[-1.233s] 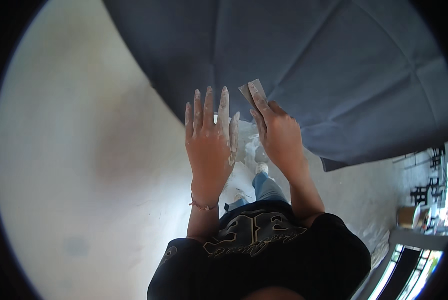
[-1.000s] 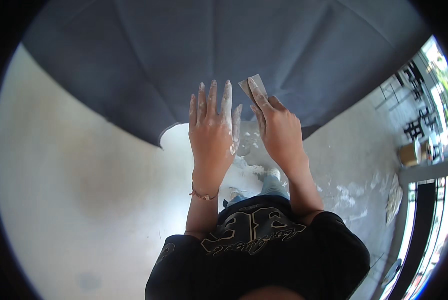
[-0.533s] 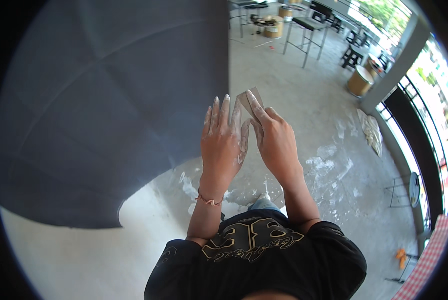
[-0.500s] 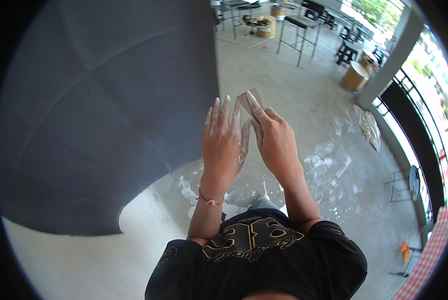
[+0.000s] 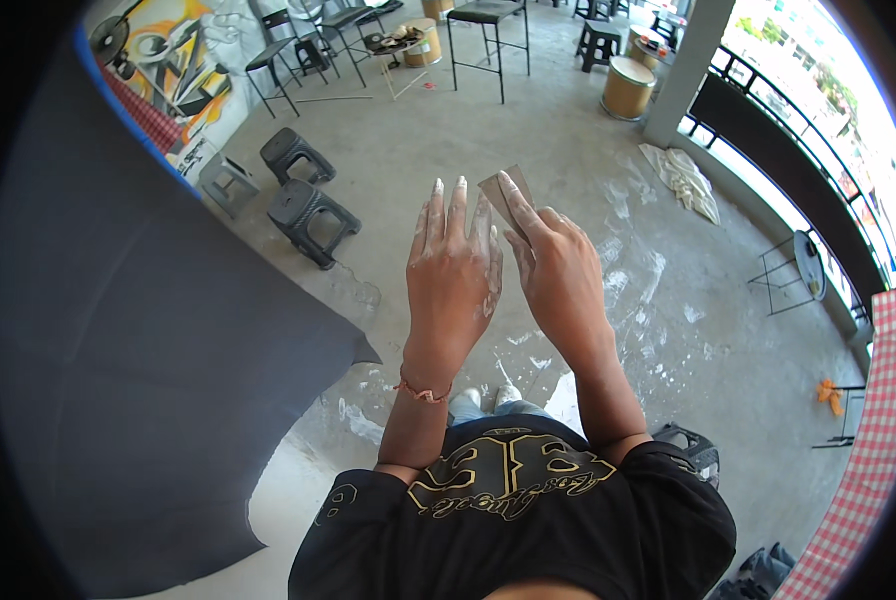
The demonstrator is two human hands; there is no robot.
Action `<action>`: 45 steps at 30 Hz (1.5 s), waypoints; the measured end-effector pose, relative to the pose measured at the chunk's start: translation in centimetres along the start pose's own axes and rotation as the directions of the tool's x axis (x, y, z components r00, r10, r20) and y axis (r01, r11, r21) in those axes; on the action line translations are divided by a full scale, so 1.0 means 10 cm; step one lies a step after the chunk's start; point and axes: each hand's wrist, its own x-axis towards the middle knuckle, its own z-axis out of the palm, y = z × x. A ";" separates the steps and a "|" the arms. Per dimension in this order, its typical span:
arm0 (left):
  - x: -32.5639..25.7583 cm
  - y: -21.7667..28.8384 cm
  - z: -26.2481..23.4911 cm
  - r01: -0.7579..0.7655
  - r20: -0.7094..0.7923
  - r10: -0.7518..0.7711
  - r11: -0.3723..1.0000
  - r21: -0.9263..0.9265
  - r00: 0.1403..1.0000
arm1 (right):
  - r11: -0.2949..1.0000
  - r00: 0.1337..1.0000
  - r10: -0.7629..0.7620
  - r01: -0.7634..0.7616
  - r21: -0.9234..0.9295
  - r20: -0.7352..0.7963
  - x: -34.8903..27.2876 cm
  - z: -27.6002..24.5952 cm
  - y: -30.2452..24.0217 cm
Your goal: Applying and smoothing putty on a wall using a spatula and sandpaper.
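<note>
My left hand (image 5: pixel 455 260) is raised in front of me, back upward, its whitish, dusty fingers stretched out and spread, with nothing visible in it. Beside it, my right hand (image 5: pixel 558 265) grips a thin, flat, grey-brown rectangular piece (image 5: pixel 515 178), its index finger lying along the face. The thumb is partly seen, and the other fingers curl under, out of sight. White powder coats both hands. The flat piece's tip points up and away from me, near the left fingertips. Its exact kind cannot be made out.
A large dark grey surface (image 5: pixel 168 380) fills the left side. Dark plastic stools (image 5: pixel 313 215) stand beyond it. Further off are a tall chair (image 5: pixel 488 15) and a drum (image 5: pixel 628 85). At right are a crumpled cloth (image 5: pixel 683 180), a railing and a checked tablecloth (image 5: pixel 868 440). White smears mark the floor.
The view has shifted, so the dark surface covers less and the stools at left now show. Both hands stay raised; the left index finger and right thumb are further apart. The flat piece remains held.
</note>
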 end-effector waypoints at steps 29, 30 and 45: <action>1.20 0.71 1.34 -0.698 -0.230 0.821 0.256 -0.669 0.522 | 0.383 0.503 0.524 -0.860 -0.338 -0.687 -0.36 0.18 0.42; 1.31 0.71 1.20 -0.704 -0.251 0.831 0.215 -0.676 0.495 | 0.357 0.478 0.521 -0.875 -0.328 -0.707 -0.26 0.10 0.28; 3.23 -0.31 -1.48 -0.677 -0.528 0.802 -0.225 -0.700 0.279 | -0.032 0.264 0.395 -0.953 -0.301 -0.880 2.29 -0.98 -2.39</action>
